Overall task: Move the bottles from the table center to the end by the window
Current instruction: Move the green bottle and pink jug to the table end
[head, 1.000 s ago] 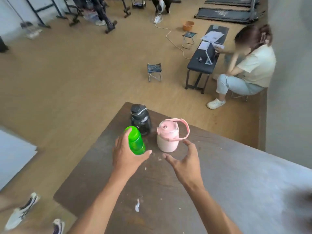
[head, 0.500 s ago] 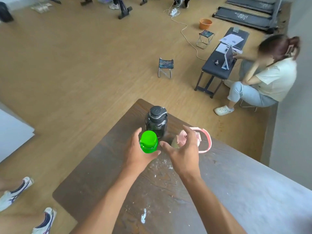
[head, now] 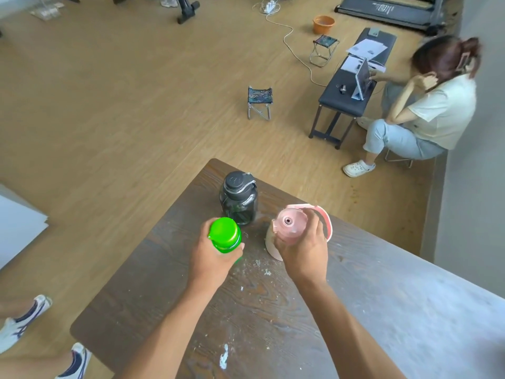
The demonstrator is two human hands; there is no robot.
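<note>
Three bottles stand close together near the far corner of a dark wooden table point(head: 169, 296). My left hand point(head: 210, 258) is wrapped around the green bottle point(head: 225, 235), seen from above by its bright cap. My right hand point(head: 303, 247) is closed over the top and side of the pink bottle point(head: 289, 228), whose pink carry handle sticks out to the right. Just behind them the dark smoky bottle point(head: 239, 199) with a black lid stands untouched. I cannot tell whether the held bottles are lifted off the table.
Beyond the table's far edges lies wooden floor with a small folding stool point(head: 259, 102). A person point(head: 420, 110) sits at a black bench point(head: 352, 83) to the right. Another person's feet in sneakers point(head: 21, 321) are at the lower left. White specks mark the tabletop.
My right hand has gone from open beside the pink bottle to closed on its top. The left hand has kept its hold on the green bottle. The view has tilted more overhead.
</note>
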